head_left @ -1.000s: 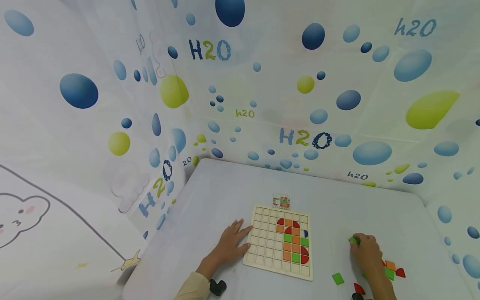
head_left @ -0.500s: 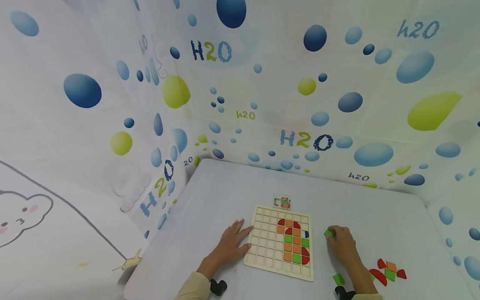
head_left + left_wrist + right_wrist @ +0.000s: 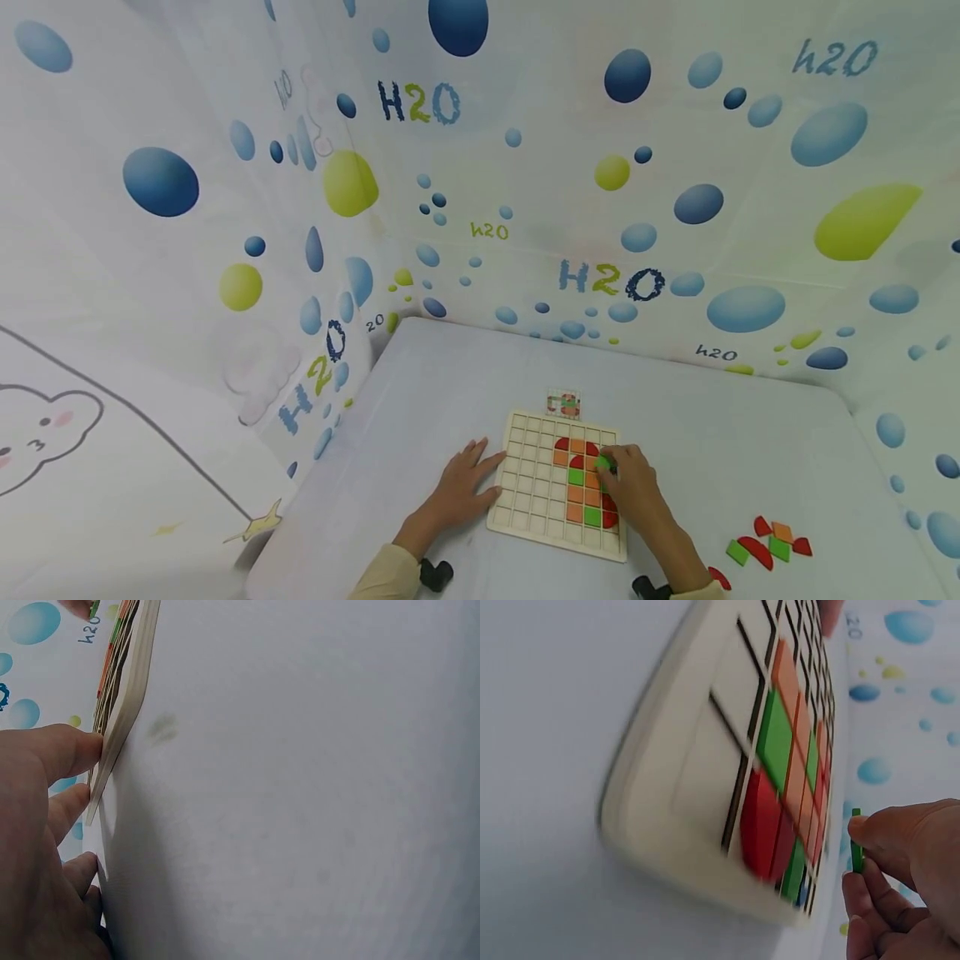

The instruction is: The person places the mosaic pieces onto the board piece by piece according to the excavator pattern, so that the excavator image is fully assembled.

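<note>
A wooden grid board [image 3: 536, 479] lies on the table, with orange, green, red and blue pieces set in its right-hand squares. My left hand [image 3: 459, 487] rests beside it, fingers spread. In the left wrist view the thumb [image 3: 71, 754] and a finger touch the board's edge. Over the board's right side, my right hand [image 3: 636, 487] pinches a green square tile [image 3: 856, 844] between thumb and fingers. The right wrist view has that tile held edge-on, apart from the board. The hand hides some right-edge squares in the head view.
A small pattern card [image 3: 563, 404] lies behind the board. Loose red, green and orange pieces, among them a red half-round piece [image 3: 756, 552], lie at the right. Printed sheets wall in the table at the back and sides.
My right hand has carried the green tile leftward from the loose pieces to above the board's right side. My left hand stays at the board's left edge.
</note>
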Available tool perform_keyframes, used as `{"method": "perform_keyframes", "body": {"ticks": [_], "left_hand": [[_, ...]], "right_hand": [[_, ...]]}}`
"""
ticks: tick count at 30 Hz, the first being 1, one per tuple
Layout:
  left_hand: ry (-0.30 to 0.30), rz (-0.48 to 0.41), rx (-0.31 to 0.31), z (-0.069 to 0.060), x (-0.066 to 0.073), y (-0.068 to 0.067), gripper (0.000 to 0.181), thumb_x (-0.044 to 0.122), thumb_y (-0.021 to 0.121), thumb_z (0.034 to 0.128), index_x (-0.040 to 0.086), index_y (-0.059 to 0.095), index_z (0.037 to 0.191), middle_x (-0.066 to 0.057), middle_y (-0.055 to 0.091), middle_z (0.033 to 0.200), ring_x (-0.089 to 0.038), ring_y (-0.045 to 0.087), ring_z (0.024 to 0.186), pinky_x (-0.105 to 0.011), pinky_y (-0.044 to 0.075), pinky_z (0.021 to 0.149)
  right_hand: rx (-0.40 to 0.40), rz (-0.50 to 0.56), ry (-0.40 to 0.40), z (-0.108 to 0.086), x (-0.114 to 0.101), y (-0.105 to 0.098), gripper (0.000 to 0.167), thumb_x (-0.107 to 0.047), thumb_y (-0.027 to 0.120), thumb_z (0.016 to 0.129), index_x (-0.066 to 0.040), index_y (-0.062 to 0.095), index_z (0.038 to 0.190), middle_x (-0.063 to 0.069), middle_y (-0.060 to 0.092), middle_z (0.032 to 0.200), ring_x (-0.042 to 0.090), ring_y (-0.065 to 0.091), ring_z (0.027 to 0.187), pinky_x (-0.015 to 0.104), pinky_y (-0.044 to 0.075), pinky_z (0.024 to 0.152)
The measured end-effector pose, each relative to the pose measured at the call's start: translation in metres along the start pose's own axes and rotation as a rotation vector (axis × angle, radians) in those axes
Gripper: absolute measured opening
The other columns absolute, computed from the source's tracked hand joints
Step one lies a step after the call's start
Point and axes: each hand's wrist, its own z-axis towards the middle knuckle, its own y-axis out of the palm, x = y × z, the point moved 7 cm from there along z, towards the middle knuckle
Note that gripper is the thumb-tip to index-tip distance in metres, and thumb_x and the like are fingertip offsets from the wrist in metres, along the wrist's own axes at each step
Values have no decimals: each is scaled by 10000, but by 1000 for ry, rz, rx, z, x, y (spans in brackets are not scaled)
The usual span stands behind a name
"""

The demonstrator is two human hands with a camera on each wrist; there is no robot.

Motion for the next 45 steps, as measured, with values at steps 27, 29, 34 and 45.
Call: {"method": "perform_keyframes", "body": {"ticks": [27,29,34,45], "left_hand": [[17,7,7,-3,0,-1,570,317,628,1026,194,517,1572,-219,338,1692,-477,269,1573,-710,250,1224],[13,-4,3,-3,0,-1,570,316,631,1027,198,517,1573,-213,332,1696,-471,261,1578,-707,241,1229],[29,4,17,-3,-1,0,563,318,637,1027,191,527,1564,-230,348,1683,-495,284,1560,-724,258,1208],[-22,15,-2,-2,-5,4,574,351,612,1032,234,504,1584,-165,322,1712,-416,242,1600,-658,213,1264]], "right_hand": [[-3,-69,-268,-8,-58,40,143,-118,806,930,-205,694,940,-27,658,1027,178,559,942,459,410,792],[-6,-64,-263,-8,-58,40,136,-115,807,928,-201,701,936,-27,664,1025,187,572,957,468,413,809],[-2,-54,-272,-7,-58,40,115,-82,789,935,-175,721,933,-16,671,1023,230,597,993,541,444,867],[85,-77,-359,-9,-59,41,152,-57,824,897,-174,728,917,-16,658,977,214,598,897,568,486,813]]}}
